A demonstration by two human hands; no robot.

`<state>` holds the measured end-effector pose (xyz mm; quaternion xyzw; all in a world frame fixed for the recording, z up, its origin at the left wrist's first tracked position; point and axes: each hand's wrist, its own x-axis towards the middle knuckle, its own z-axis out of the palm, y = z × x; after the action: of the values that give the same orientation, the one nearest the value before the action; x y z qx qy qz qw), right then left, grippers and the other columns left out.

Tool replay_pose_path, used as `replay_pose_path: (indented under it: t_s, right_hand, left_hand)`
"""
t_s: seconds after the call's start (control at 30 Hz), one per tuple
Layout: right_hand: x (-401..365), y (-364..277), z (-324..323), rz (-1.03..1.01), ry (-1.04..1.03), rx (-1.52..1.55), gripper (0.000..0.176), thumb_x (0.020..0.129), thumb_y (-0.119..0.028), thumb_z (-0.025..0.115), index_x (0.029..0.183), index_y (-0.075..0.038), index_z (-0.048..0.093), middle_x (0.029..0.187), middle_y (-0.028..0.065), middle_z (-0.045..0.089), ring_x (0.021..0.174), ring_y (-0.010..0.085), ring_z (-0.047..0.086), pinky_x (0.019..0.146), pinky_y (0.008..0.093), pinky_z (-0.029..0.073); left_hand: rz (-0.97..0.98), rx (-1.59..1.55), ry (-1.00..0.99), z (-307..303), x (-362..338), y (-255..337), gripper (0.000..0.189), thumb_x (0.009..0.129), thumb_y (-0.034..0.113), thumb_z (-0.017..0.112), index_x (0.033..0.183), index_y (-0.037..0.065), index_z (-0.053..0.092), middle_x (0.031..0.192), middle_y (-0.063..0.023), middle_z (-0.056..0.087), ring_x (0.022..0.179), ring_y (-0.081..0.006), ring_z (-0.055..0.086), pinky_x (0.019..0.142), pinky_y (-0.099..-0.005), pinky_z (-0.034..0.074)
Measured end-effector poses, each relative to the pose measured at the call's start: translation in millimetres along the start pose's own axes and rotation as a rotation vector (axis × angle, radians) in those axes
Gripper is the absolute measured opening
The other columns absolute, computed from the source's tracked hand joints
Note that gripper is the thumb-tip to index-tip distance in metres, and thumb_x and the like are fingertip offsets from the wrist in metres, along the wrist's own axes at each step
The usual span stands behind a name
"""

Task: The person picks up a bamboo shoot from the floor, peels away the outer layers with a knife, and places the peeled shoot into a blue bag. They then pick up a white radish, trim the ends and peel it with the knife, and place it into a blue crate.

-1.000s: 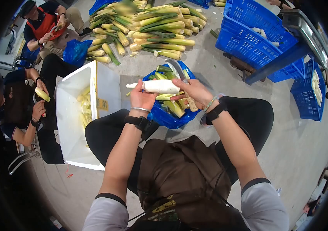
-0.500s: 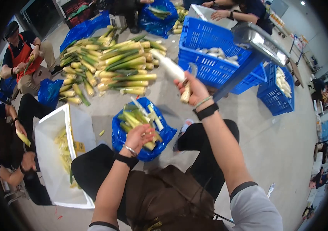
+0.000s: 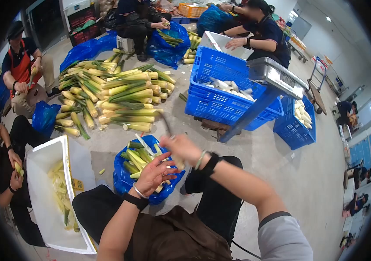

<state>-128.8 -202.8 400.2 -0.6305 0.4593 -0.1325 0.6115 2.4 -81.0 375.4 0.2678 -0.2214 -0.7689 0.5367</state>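
Observation:
My right hand, smeared by motion, is closed round the pale handle of a curved knife, whose thin blade points up and away. No white stalk shows in that hand. Just left of and below it is my left hand, palm up, fingers apart, holding nothing. Both hands are above a blue plastic bag with green and yellow stalk pieces in it. Beyond lies a big pile of green-and-yellow stalks on the floor.
A white foam box with peelings is at the left. Blue crates of white stalks stand at the right behind a metal scale, with another blue crate further right. Several people sit around, one in a red apron.
My right hand has come down and left beside my left hand; the white stalk it held is gone from it. My left hand's fingers have spread. The view has shifted right and up.

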Motion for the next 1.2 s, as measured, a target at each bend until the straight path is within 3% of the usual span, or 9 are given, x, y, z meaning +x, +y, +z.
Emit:
replay_pose_path:
  t_s: [0.1, 0.13, 0.23, 0.27, 0.43, 0.57, 0.7, 1.03, 1.2]
  right_hand:
    - [-35, -20, 22, 0.018, -0.152, -0.092, 0.058, 0.088, -0.049, 0.054, 0.094, 0.008, 0.062, 0.075, 0.0138, 0.064, 0.068, 0.0233, 0.066, 0.056, 0.0356, 0.051]
    - [-43, -32, 17, 0.174, -0.271, 0.025, 0.062, 0.089, -0.05, 0.054, 0.104, 0.009, 0.058, 0.082, 0.0154, 0.065, 0.071, 0.0254, 0.066, 0.059, 0.0349, 0.052]
    - [-43, -17, 11, -0.142, -0.128, 0.005, 0.058, 0.089, -0.046, 0.057, 0.11, 0.008, 0.057, 0.091, 0.0146, 0.065, 0.082, 0.0226, 0.066, 0.066, 0.0322, 0.053]
    - [-49, -18, -5, 0.0, -0.215, 0.119, 0.056, 0.088, -0.038, 0.061, 0.12, 0.007, 0.052, 0.099, 0.0139, 0.064, 0.091, 0.019, 0.062, 0.071, 0.03, 0.051]
    - [-44, 0, -94, -0.407, 0.854, 0.312, 0.041, 0.07, -0.01, 0.077, 0.101, -0.003, 0.051, 0.09, 0.0028, 0.052, 0.08, 0.013, 0.052, 0.074, 0.0281, 0.047]
    - [-15, 42, -224, -0.342, 1.575, 0.226, 0.075, 0.062, -0.014, 0.083, 0.121, 0.005, 0.041, 0.117, 0.0176, 0.052, 0.109, 0.0298, 0.051, 0.096, 0.0367, 0.039]
    - [23, 44, -286, -0.385, 1.72, -0.051, 0.092, 0.055, -0.025, 0.088, 0.124, 0.008, 0.037, 0.119, 0.024, 0.052, 0.112, 0.035, 0.052, 0.096, 0.0398, 0.04]
    - [8, 29, -286, -0.273, 1.752, -0.066, 0.062, 0.059, -0.015, 0.077, 0.109, 0.003, 0.045, 0.099, 0.0218, 0.063, 0.093, 0.0404, 0.061, 0.085, 0.042, 0.046]
    - [-17, 52, -300, -0.413, 1.565, 0.095, 0.068, 0.061, -0.006, 0.074, 0.121, 0.005, 0.044, 0.103, 0.0123, 0.061, 0.09, 0.0235, 0.057, 0.085, 0.0339, 0.044]
  left_hand:
    - [-0.011, 0.219, -0.028, -5, -2, -9, 0.051, 0.089, 0.021, 0.061, 0.129, 0.003, 0.036, 0.11, -0.0125, 0.058, 0.101, -0.0257, 0.061, 0.082, -0.0397, 0.052]
    - [-0.01, 0.205, -0.02, -3, -3, -10, 0.047, 0.088, 0.019, 0.062, 0.126, 0.002, 0.038, 0.108, -0.0115, 0.058, 0.097, -0.0241, 0.062, 0.078, -0.0396, 0.054]
    - [-0.045, 0.147, -0.114, 10, -5, -7, 0.047, 0.089, 0.017, 0.061, 0.127, 0.003, 0.038, 0.111, -0.0113, 0.057, 0.098, -0.0236, 0.061, 0.08, -0.0403, 0.053]
    - [-0.029, 0.073, -0.04, 6, -4, -14, 0.043, 0.088, 0.012, 0.059, 0.125, 0.005, 0.039, 0.108, -0.0104, 0.056, 0.098, -0.0245, 0.06, 0.082, -0.042, 0.053]
    - [-0.008, 0.039, 0.154, -13, -2, -19, 0.028, 0.088, 0.006, 0.05, 0.114, 0.007, 0.04, 0.101, -0.0105, 0.055, 0.093, -0.0242, 0.061, 0.08, -0.0439, 0.055]
    - [-0.01, 0.118, 0.277, -18, 0, -13, 0.028, 0.087, 0.006, 0.049, 0.114, 0.006, 0.039, 0.1, -0.0113, 0.055, 0.09, -0.0265, 0.063, 0.076, -0.0447, 0.056]
    - [-0.018, 0.204, 0.363, -31, -3, -19, 0.025, 0.085, 0.005, 0.05, 0.108, 0.004, 0.041, 0.094, -0.0117, 0.057, 0.083, -0.0261, 0.065, 0.07, -0.041, 0.058]
    - [-0.045, 0.337, 0.508, -43, -15, -19, 0.029, 0.084, 0.009, 0.053, 0.111, 0.002, 0.044, 0.096, -0.0089, 0.058, 0.082, -0.0206, 0.064, 0.068, -0.0329, 0.058]
    - [-0.024, 0.302, 0.515, -47, -16, -17, 0.029, 0.083, 0.01, 0.053, 0.11, 0.002, 0.045, 0.096, -0.0085, 0.057, 0.083, -0.0197, 0.063, 0.067, -0.0334, 0.057]
